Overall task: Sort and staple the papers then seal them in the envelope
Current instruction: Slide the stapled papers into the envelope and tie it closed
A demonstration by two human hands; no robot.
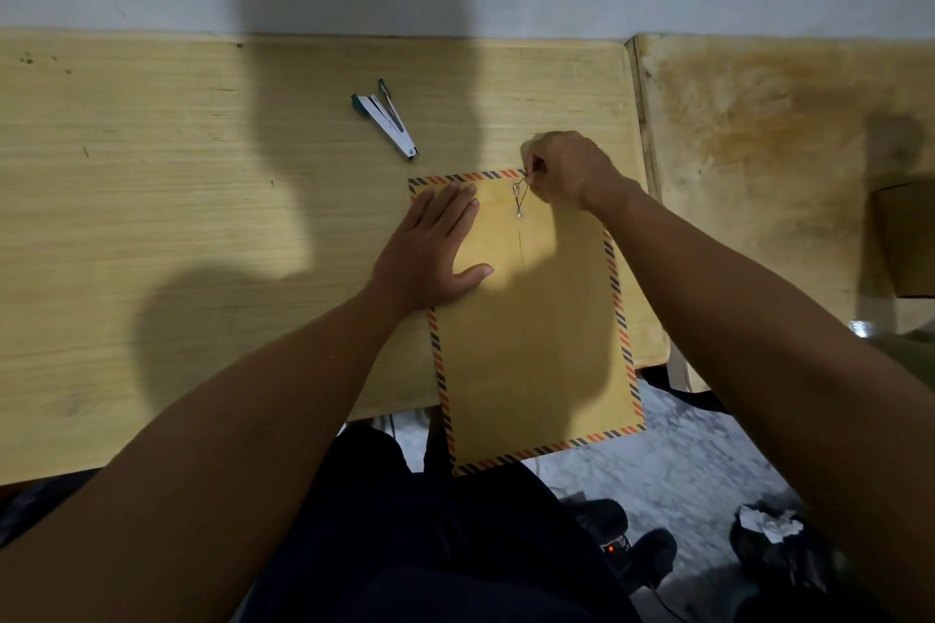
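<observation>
I'm seeing a wooden worktop [152,218] filling the left of the frame, a second wooden surface [784,142] abutting it at upper right, and a dark bag [769,541] lying on the speckled floor [683,450] at lower right.

head view, steeply down, close

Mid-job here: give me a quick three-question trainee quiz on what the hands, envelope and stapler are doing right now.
1. True or false: the left hand lies flat on the envelope.
2. What does the right hand pinch? A) the stapler B) the closure string C) a loose sheet
3. Fill in: the stapler lies on the table, ____ the envelope's far edge.

Key: 1 true. 2 B, the string at the envelope's buttons. 3 beyond, untouched by either hand.
</observation>
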